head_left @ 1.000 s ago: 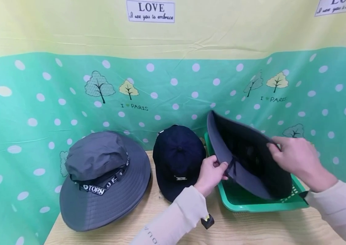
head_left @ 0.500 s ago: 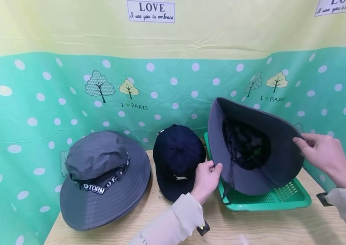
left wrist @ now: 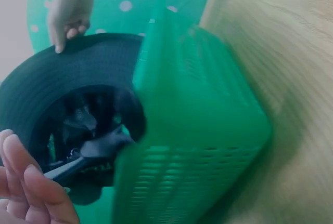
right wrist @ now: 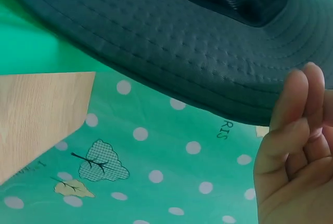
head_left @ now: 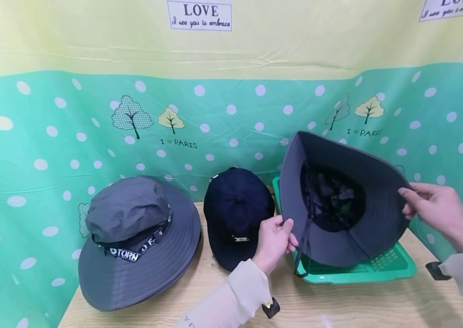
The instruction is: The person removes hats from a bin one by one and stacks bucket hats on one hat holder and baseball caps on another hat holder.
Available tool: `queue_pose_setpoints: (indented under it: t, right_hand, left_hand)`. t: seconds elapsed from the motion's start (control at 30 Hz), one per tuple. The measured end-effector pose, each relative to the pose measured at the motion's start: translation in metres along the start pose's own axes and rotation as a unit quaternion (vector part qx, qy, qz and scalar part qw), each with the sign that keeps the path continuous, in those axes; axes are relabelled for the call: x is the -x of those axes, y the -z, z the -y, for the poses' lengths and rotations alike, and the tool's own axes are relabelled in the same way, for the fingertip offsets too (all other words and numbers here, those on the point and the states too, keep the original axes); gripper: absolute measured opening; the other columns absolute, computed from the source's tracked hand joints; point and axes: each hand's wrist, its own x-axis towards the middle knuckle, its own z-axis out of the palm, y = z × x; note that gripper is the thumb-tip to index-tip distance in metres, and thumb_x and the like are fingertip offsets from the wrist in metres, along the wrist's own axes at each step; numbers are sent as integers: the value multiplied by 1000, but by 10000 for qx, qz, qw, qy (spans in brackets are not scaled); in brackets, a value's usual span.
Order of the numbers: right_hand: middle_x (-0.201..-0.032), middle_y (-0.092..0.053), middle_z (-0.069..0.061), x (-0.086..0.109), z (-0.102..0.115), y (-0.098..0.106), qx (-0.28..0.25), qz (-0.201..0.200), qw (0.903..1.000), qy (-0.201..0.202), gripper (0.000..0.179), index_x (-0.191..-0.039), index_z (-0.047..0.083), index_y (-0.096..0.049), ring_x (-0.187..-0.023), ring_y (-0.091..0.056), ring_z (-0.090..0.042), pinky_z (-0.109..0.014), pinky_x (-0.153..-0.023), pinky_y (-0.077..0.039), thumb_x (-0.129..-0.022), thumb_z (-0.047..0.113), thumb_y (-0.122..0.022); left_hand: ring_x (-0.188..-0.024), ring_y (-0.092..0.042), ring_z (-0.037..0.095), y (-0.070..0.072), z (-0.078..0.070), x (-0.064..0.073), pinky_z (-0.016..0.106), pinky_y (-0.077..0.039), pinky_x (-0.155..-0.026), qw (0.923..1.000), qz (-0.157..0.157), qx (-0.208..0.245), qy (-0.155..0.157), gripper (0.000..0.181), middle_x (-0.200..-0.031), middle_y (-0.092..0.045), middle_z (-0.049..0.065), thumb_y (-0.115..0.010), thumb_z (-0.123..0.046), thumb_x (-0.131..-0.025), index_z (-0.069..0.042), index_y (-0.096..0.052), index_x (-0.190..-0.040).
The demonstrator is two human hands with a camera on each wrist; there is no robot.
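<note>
A dark grey wide-brimmed bucket hat (head_left: 383, 214) is tilted over the green basket (head_left: 362, 276), its hollow inside facing me. My left hand (head_left: 274, 241) pinches the left edge of the brim between thumb and fingers. On the opposite side, my right hand (head_left: 440, 209) pinches the brim's right edge. A dark chin cord hangs from the inside of the hat near my left fingers. In the left wrist view the hat's brim (left wrist: 67, 73) stands right against the basket's side (left wrist: 197, 104). The right wrist view has the stitched brim (right wrist: 171, 52) running to my fingertips (right wrist: 294, 91).
A navy baseball cap (head_left: 237, 205) stands on the wooden table (head_left: 317, 305) just left of the basket. Farther left is another grey wide-brimmed hat (head_left: 129, 209) with a lettered band. A green and yellow printed cloth (head_left: 231, 127) hangs close behind everything.
The hat has turned so that its inside faces me, opening out over the basket. My right hand has moved right along with the brim; my left hand has shifted slightly left and down.
</note>
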Motion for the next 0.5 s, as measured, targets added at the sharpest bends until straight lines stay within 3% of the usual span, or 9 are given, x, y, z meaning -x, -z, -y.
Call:
queue_pose_setpoints:
  t: [0.1,0.2,0.23,0.3,0.33,0.37,0.47,0.5]
  right_hand:
    - [-72,-69,1,-2,-5,4,-554,-47,9984,28,55,-132,-8,-48,-64,-64,-8,-24,-52,-48,-99,36,-50]
    - [-80,-71,6,-6,-11,6,-1453,45,9893,115,38,-125,4,-58,-71,-66,-7,-26,-55,-50,-98,30,-53]
    - [-83,-72,5,-6,-14,7,-1923,127,9811,159,31,-120,7,-61,-73,-67,-8,-26,-56,-51,-97,27,-54]
    - [-91,-73,0,-8,-19,9,-3014,428,9520,313,24,-117,10,-64,-78,-68,-13,-26,-60,-53,-98,20,-54]
    - [-95,-73,-4,-9,-22,10,-3631,642,9288,365,23,-117,9,-64,-81,-69,-16,-27,-62,-54,-99,17,-52]
    - [-100,-72,-8,-10,-25,11,-4288,941,8975,416,25,-120,8,-63,-84,-69,-21,-29,-65,-55,-101,14,-48]
    - [-112,-66,-22,-13,-37,13,-6099,1831,7700,401,36,-127,2,-56,-93,-66,-37,-39,-72,-56,-106,12,-29]
    - [-115,-64,-25,-14,-40,14,-6460,2062,7342,324,39,-129,2,-53,-96,-65,-40,-42,-75,-55,-107,15,-24]
  left_hand:
    - [-41,-56,11,1,-8,-2,21,-43,-42,9998,111,165,-81,29,-55,-63,10,-58,-17,-96,-1,-52,-72]
    - [-46,-59,11,2,-15,-3,20,-45,-44,9993,202,268,-160,24,-62,-66,14,-57,-17,-96,3,-58,-83]
    - [-48,-60,11,3,-18,-3,19,-45,-45,9992,234,275,-197,23,-64,-67,16,-57,-17,-97,4,-59,-88]
    - [-51,-62,12,3,-22,-4,19,-47,-47,9989,253,269,-286,20,-68,-68,17,-57,-16,-97,4,-61,-97]
    - [-51,-62,12,3,-24,-4,20,-47,-48,9988,237,281,-319,19,-69,-68,17,-57,-15,-96,4,-62,-101]
    - [-52,-62,12,2,-25,-4,20,-48,-49,9986,225,296,-365,20,-70,-69,17,-57,-14,-96,4,-62,-103]
    - [-54,-60,11,2,-28,-5,20,-50,-52,9982,156,343,-474,18,-72,-69,17,-57,-9,-95,3,-64,-106]
    - [-55,-60,11,1,-28,-5,20,-51,-54,9981,123,367,-490,16,-73,-69,16,-57,-8,-95,2,-66,-105]
